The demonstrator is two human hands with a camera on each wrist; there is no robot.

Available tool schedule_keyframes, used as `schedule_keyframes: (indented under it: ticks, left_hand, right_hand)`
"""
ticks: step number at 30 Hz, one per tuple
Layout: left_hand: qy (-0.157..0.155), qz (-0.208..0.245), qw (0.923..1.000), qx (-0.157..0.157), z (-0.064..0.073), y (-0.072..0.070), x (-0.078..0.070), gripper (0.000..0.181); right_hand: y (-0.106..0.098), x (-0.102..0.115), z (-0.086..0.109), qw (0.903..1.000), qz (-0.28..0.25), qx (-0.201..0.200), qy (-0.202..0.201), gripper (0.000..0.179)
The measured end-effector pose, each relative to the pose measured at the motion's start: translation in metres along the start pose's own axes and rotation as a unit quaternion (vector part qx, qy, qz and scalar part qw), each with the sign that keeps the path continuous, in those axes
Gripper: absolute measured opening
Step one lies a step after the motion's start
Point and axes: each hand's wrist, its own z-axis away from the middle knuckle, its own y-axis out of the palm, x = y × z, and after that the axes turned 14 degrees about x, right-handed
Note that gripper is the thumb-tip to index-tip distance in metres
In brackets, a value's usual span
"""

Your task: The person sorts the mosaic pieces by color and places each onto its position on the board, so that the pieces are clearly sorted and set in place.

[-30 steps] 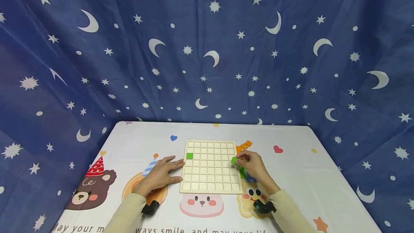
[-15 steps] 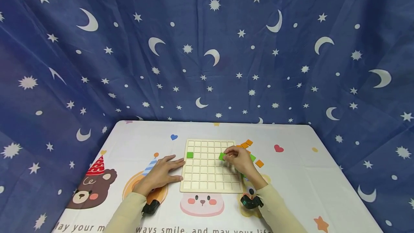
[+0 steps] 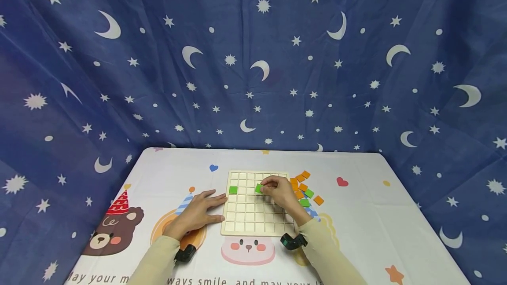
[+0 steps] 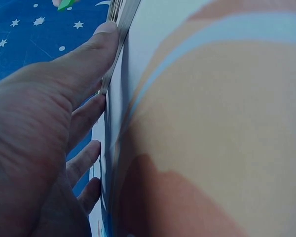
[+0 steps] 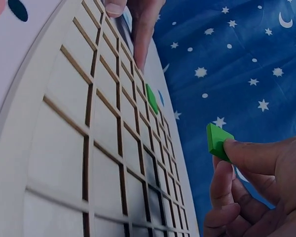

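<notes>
A pale wooden grid board (image 3: 245,230) lies on the table, divided into small square cells. One green tile (image 3: 233,190) sits in a cell near its left edge. My right hand (image 3: 279,191) is over the board and pinches a second green square tile (image 5: 218,140) between thumb and fingers; in the right wrist view this tile is raised off the grid. My left hand (image 3: 200,212) rests at the board's left side, fingers spread and fairly straight. In the left wrist view its thumb (image 4: 104,37) touches the board's edge.
Several loose orange tiles (image 3: 318,200) and a few green tiles (image 3: 304,202) lie scattered just right of the board. The white tablecloth (image 3: 356,232) has cartoon prints. A blue curtain (image 3: 253,56) with moons and stars stands behind the table.
My right hand has carried the green tile leftward from the board's right edge to above its middle, uncovering the loose tiles on the right. The left hand has stayed in place.
</notes>
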Motion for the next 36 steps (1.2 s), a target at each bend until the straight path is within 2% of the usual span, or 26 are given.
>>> schedule_keyframes:
  ticks: [18,26,36]
  left_hand:
    - [0.005,0.001,1.0000,0.003,0.000,-0.001,0.000,0.065]
    - [-0.005,0.005,0.9999,0.010,0.000,-0.001,-0.001,0.065]
    - [-0.001,0.003,0.9999,0.010,0.000,-0.001,-0.002,0.064]
  right_hand:
    - [0.028,-0.001,-0.024,0.9999,0.012,0.005,0.004,0.008]
    - [0.038,-0.005,-0.035,0.9997,0.020,0.002,0.010,0.007]
    - [0.044,-0.008,-0.043,0.9967,0.080,-0.010,-0.006,0.006]
